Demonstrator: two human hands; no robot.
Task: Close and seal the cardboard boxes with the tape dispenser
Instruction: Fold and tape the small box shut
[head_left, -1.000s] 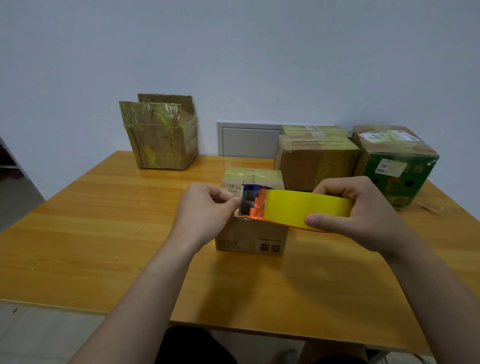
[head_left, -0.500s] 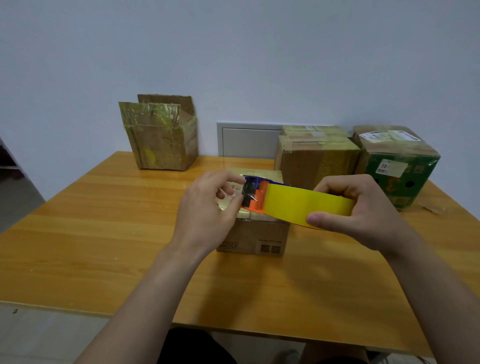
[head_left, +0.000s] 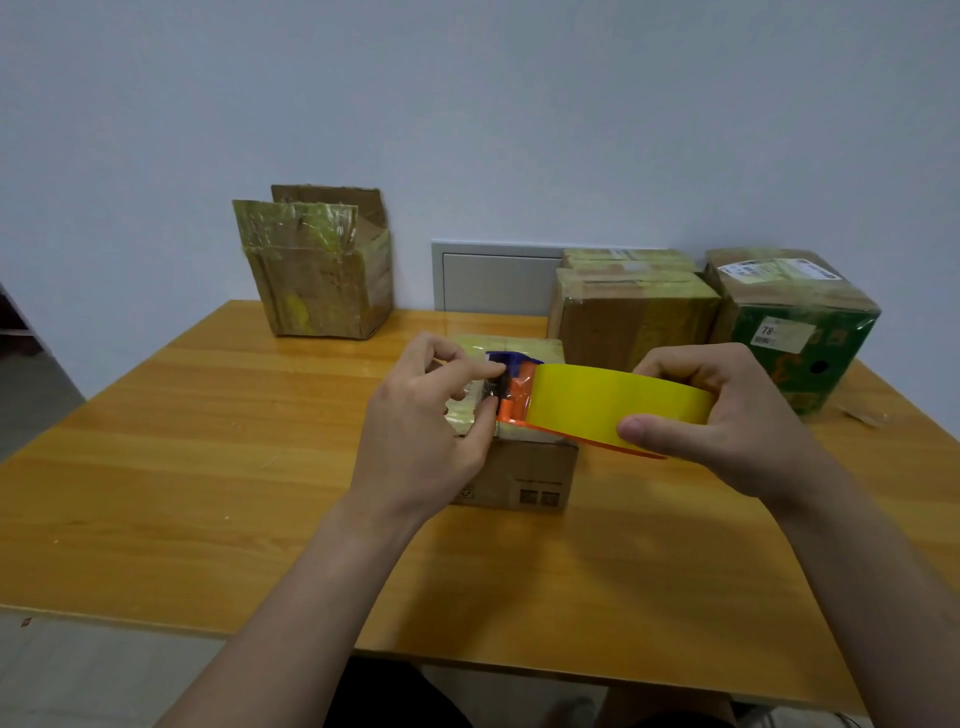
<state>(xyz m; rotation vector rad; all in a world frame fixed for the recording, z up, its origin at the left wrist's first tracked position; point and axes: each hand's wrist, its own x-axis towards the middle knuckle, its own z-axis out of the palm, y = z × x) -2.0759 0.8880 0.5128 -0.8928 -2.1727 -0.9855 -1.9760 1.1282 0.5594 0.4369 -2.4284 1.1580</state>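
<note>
Wooden table (head_left: 208, 467) against a pale wall (head_left: 467, 104). Right hand (head_left: 727, 431) grips the tape dispenser (head_left: 613, 400); left hand (head_left: 415, 431) pinches its front above a small box (head_left: 530, 478).

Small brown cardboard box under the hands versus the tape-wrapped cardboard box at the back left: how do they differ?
The small brown cardboard box has its top flaps shut and covered in yellowish tape; the back-left cardboard box has flaps standing open. The small brown cardboard box is lower and sits nearer the person; the back-left cardboard box is taller and stands farther back. Both are brown cardboard bearing yellowish tape.
</note>
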